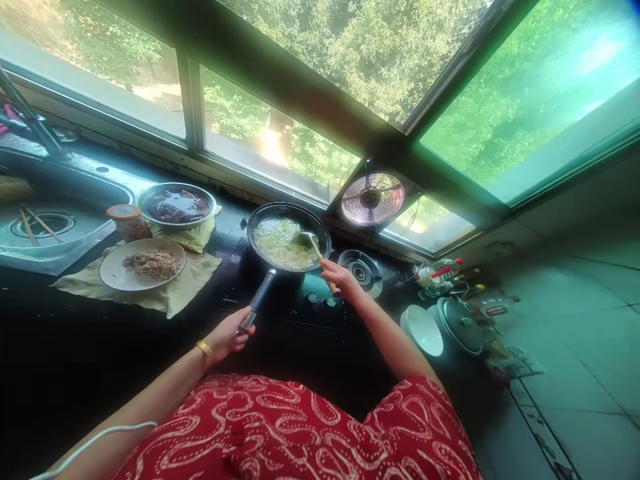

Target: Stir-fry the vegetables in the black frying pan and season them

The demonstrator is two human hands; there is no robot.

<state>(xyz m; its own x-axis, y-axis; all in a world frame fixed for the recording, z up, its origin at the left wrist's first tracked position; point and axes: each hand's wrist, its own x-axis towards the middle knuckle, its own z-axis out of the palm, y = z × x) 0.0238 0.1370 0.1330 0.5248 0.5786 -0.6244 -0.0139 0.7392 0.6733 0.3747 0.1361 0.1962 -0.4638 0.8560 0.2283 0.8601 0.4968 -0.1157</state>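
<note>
Red patterned cloth covers my lap; beyond it my left hand [231, 333] grips the pan [289, 238] handle, pan straight ahead, while my right hand [339, 277] holds the spoon [311, 243] in the food.

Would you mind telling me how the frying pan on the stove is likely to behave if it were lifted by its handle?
The frying pan is full of yellowish food, so it would probably feel front-heavy and tend to dip. The left hand grips only the far end of the long handle, which likely adds leverage strain. The food looks loose and might slide if tilted.
</note>
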